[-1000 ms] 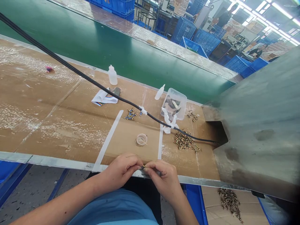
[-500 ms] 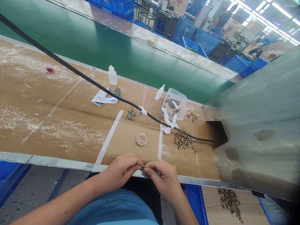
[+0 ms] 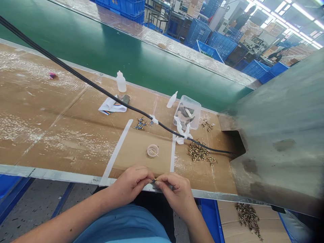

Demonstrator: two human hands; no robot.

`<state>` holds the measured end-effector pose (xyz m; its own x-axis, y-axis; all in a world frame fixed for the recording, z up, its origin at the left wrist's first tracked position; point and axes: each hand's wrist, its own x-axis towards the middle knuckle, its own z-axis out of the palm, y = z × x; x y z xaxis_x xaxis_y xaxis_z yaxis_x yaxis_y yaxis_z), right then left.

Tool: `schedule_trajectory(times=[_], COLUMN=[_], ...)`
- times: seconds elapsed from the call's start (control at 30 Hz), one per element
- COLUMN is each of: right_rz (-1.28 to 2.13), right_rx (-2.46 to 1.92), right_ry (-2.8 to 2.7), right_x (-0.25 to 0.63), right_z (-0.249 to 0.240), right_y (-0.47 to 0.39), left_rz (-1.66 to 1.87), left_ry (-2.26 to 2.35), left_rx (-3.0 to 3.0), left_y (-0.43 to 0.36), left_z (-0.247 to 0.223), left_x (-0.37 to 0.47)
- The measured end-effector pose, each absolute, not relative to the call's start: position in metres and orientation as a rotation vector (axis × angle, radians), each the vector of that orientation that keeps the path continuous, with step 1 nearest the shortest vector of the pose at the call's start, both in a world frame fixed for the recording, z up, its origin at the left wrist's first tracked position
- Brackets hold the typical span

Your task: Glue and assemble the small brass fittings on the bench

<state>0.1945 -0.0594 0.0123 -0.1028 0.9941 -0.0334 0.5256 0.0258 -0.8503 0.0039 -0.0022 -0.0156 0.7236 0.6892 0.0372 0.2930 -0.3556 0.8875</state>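
My left hand [image 3: 136, 179] and my right hand [image 3: 176, 187] meet at the table's front edge, fingertips almost touching. Pinched between them is a tiny part with a bluish end [image 3: 154, 181]; most of it is covered by the fingers. Just beyond the hands, a small round clear tub [image 3: 152, 151] with a thin stick in it sits on a cardboard sheet [image 3: 131, 152] edged with white tape. A small group of brass-and-blue parts [image 3: 141, 124] lies behind that sheet. To the right is a larger pile of brass-coloured parts [image 3: 198, 151].
A black cable [image 3: 83, 79] runs diagonally above the table. Two white bottles [image 3: 121, 82], a clear plastic box [image 3: 196, 104] and a cloth [image 3: 111, 106] stand toward the back. A metal panel [image 3: 278, 135] borders the right. Beyond lies a green conveyor belt [image 3: 152, 62].
Both hands stay in nearly the same place. The tiny part between the fingertips now shows a bluer end, as though turned slightly. The camera view has shifted a little.
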Motion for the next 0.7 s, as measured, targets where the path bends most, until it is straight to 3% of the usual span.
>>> schedule_trajectory(times=[0.7], right_rz=[0.906], right_rx=[-1.553], right_ry=[-1.576], right_x=[0.192], right_z=[0.006], right_y=[-0.0656], left_rz=[0.592], left_ry=[0.788], left_rx=[1.876], left_y=[-0.003], left_z=[-0.0128], left_x=[0.0063])
